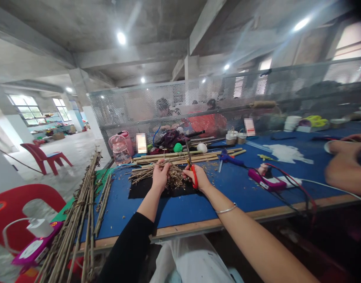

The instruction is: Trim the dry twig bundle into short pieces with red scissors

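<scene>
My right hand [200,179], a bracelet on its wrist, grips a pair of scissors [194,177] with orange-red handles. The blades point up and away from me. My left hand [160,176] is closed around thin dry twigs, just left of the scissors. Under and between both hands lies a heap of short clipped twig bits [176,179] on a black mat [142,190]. Longer cut twigs [138,173] stick out to the left of my left hand. The exact ends between my fingers are too small to make out.
Long bundled sticks [80,212] lean over the table's left edge. Behind my hands lie bamboo rods [195,157], a green ball [178,147] and a white ball [202,147]. A glue gun [231,158] and power strip [267,181] sit right. Another person's arm [347,167] is far right.
</scene>
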Demonstrator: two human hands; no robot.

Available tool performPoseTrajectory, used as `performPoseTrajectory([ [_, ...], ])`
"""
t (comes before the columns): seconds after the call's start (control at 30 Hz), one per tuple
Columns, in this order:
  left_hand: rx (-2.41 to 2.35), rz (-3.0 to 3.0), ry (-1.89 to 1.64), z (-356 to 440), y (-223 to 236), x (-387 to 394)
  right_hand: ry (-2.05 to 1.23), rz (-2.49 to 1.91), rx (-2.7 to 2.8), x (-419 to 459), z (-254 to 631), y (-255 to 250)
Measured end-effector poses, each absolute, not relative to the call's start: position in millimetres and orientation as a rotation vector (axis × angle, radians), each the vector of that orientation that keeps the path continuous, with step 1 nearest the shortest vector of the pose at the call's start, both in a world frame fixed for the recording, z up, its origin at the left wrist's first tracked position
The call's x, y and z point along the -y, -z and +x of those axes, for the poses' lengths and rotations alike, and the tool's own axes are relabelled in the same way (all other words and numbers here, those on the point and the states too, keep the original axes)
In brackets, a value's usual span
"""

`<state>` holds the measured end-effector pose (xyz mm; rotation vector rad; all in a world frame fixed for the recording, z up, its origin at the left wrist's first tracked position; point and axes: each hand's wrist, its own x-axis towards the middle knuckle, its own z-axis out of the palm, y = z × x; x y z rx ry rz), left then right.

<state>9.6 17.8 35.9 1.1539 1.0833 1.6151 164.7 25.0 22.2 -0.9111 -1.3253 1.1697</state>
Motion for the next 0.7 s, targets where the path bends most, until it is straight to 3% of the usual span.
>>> performPoseTrajectory([
  [0.27,-0.934,1.158,-1.514,2,-27,-10,-1.220,-0.902,1.252,-24,164,-22],
  [0.7,-1.161,1.343,-1.500,7,-22,-9,-1.262,-0.860,1.135,-24,161,-23],
])
